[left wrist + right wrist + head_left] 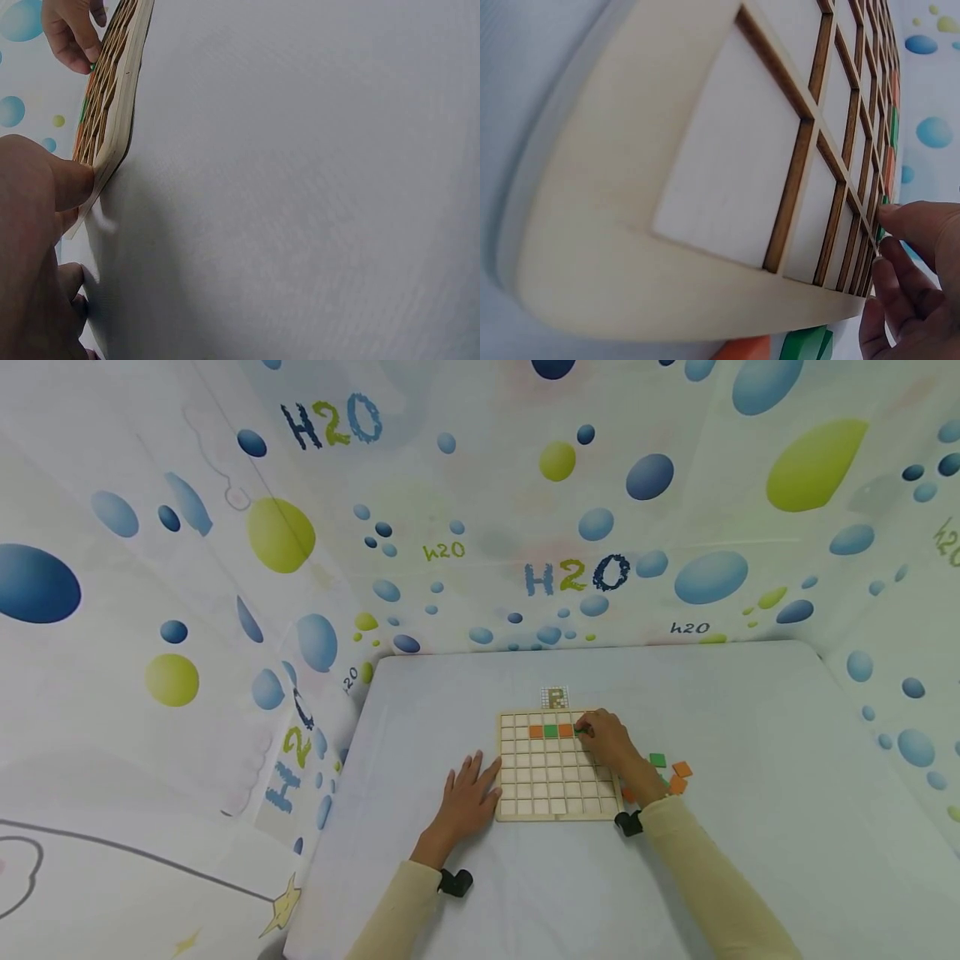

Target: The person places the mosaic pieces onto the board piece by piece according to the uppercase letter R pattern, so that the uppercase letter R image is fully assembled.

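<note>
A wooden grid board (555, 817) lies on the white table. In its second row from the far side sit an orange tile (536, 732), a green tile (551, 732) and another orange tile (566, 731), side by side. My right hand (606, 739) pinches a further green tile (883, 201) between thumb and fingers, over the cell just right of that row of tiles. My left hand (467, 797) rests with spread fingers at the board's left edge. In the left wrist view its thumb (73, 184) touches the board's corner.
Several loose tiles lie right of the board, among them a green tile (657, 760) and an orange tile (682, 769), partly behind my right forearm. A small pattern card (555, 697) lies beyond the far rim. Printed cloth walls (487, 602) enclose the table (750, 735).
</note>
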Available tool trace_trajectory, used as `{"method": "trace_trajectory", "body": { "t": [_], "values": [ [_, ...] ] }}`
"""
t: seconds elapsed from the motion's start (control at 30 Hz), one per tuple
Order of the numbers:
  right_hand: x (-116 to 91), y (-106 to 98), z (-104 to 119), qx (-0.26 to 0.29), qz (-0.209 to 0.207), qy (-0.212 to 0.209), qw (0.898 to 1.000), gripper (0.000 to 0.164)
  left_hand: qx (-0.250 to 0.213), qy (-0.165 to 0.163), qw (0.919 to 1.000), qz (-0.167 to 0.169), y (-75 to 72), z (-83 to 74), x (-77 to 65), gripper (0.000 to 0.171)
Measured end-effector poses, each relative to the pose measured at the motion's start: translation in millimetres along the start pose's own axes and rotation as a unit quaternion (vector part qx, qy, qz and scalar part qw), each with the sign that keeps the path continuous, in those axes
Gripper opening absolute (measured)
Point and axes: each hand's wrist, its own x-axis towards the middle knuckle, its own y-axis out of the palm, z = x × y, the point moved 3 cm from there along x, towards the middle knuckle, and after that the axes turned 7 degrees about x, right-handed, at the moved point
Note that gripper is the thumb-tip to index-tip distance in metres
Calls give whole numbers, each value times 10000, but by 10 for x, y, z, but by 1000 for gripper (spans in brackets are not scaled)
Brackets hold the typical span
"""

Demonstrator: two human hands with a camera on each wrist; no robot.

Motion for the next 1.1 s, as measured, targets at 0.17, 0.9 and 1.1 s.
{"method": "trace_trajectory", "body": {
  "t": [0.17,0.9,1.1],
  "values": [
    [-39,-72,32,18,88,145,9999,15,98,-46,9999,96,5,7,20,56],
    [-796,-857,-586,-771,272,1384,9870,38,68,-100,9999,101,3,15,-1,55],
    [-822,-871,-666,-553,10,1321,9897,31,76,-36,10000,44,3,1,6,55]
  ]
}}
